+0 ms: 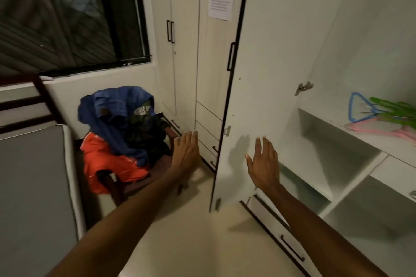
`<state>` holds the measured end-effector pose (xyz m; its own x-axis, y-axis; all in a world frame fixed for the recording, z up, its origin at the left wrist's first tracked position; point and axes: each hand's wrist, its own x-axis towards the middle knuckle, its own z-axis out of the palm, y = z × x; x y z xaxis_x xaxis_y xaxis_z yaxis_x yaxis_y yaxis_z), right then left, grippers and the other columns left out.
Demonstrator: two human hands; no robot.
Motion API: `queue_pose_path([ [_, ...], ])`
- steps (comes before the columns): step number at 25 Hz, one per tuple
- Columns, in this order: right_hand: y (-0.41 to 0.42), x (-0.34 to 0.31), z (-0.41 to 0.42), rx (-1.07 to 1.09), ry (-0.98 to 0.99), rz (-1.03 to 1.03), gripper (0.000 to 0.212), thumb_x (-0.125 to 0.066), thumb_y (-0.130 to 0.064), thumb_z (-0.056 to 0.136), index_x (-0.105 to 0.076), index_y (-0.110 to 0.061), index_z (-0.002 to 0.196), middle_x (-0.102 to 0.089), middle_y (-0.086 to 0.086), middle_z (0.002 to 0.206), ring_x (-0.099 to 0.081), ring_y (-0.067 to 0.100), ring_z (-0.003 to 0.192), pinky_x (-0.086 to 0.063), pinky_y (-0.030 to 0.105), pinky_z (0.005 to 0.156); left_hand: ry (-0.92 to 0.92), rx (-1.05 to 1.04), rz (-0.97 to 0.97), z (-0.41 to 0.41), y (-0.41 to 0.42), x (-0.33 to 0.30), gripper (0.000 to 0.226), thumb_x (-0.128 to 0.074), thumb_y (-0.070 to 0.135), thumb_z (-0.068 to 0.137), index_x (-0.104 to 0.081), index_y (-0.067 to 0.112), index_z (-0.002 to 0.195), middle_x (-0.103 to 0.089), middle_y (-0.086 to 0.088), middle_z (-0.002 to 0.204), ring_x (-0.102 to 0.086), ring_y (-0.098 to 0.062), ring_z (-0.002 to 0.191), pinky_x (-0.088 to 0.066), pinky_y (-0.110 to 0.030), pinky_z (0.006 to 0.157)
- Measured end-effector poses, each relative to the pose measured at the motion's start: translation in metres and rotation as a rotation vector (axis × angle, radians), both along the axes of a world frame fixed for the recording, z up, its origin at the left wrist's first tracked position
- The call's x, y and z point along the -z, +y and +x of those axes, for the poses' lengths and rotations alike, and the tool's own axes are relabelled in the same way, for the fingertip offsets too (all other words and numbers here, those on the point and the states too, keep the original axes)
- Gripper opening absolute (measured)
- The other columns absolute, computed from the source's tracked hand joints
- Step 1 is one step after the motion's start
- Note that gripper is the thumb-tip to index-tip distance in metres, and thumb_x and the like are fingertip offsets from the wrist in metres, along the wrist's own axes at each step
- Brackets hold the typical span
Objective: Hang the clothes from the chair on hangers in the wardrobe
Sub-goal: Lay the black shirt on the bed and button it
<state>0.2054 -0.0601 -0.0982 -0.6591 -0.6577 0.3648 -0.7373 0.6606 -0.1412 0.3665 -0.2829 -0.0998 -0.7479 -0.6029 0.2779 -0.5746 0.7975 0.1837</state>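
Observation:
A pile of clothes lies on a dark wooden chair (112, 183) at left of centre: a blue garment (117, 105) on top, a dark one (144, 128) beside it, an orange one (105, 159) hanging over the front. My left hand (185, 153) is stretched out flat just right of the pile, holding nothing. My right hand (264, 163) is also flat and empty, in front of the open white wardrobe door (270, 74). Blue, green and pink hangers (382, 114) lie on a wardrobe shelf (333, 123) at right.
A bed with a grey mattress (33, 186) fills the left side, close to the chair. A dark window (67, 13) is above. A closed white wardrobe (180, 51) with drawers stands behind the chair. Lower wardrobe drawers (281, 231) with black handles sit under my right arm.

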Motion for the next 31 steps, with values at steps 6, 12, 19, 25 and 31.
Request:
queue_pose_path([
  [6, -0.132, -0.009, 0.066, -0.241, 0.016, -0.036, 0.066, -0.050, -0.041, 0.104, -0.034, -0.003, 0.156, -0.037, 0.025, 0.157, -0.037, 0.041, 0.144, -0.040, 0.052, 0.114, -0.048, -0.269, 0.063, 0.103, -0.105, -0.006, 0.087, -0.058, 0.039, 0.084, -0.025, 0.003, 0.156, -0.034, -0.019, 0.153, -0.033, -0.039, 0.141, -0.030, -0.054, 0.113],
  [12, -0.268, 0.001, 0.111, -0.346, -0.019, 0.030, 0.067, -0.030, -0.050, 0.105, -0.031, -0.007, 0.157, -0.034, 0.022, 0.160, -0.036, 0.039, 0.146, -0.035, 0.049, 0.119, -0.022, -0.391, 0.119, 0.179, -0.205, 0.026, 0.071, -0.060, 0.020, 0.082, -0.036, 0.006, 0.147, -0.046, -0.018, 0.141, -0.046, -0.039, 0.128, -0.042, -0.050, 0.105],
  [19, -0.388, 0.010, 0.171, -0.422, -0.047, 0.027, 0.069, -0.028, -0.051, 0.104, -0.033, -0.006, 0.156, -0.037, 0.023, 0.158, -0.037, 0.040, 0.145, -0.037, 0.052, 0.118, -0.017, -0.479, 0.184, 0.251, -0.301, 0.043, 0.080, -0.065, 0.030, 0.086, -0.030, 0.004, 0.153, -0.038, -0.023, 0.153, -0.041, -0.042, 0.138, -0.036, -0.053, 0.110],
  [25, -0.450, 0.037, 0.198, -0.470, -0.095, 0.086, 0.068, -0.034, -0.049, 0.104, -0.037, -0.003, 0.154, -0.041, 0.026, 0.155, -0.044, 0.043, 0.141, -0.042, 0.053, 0.112, -0.039, -0.553, 0.254, 0.268, -0.342, 0.066, 0.071, -0.071, 0.027, 0.078, -0.043, 0.006, 0.139, -0.051, -0.020, 0.133, -0.052, -0.039, 0.118, -0.047, -0.049, 0.097],
  [31, -0.498, 0.085, 0.189, -0.461, -0.150, 0.153, 0.071, -0.026, -0.051, 0.102, -0.038, -0.004, 0.154, -0.042, 0.024, 0.156, -0.044, 0.040, 0.141, -0.042, 0.049, 0.111, -0.076, -0.531, 0.287, 0.258, -0.378, 0.108, 0.074, -0.078, 0.029, 0.076, -0.043, 0.008, 0.138, -0.051, -0.016, 0.134, -0.054, -0.037, 0.121, -0.047, -0.047, 0.099],
])
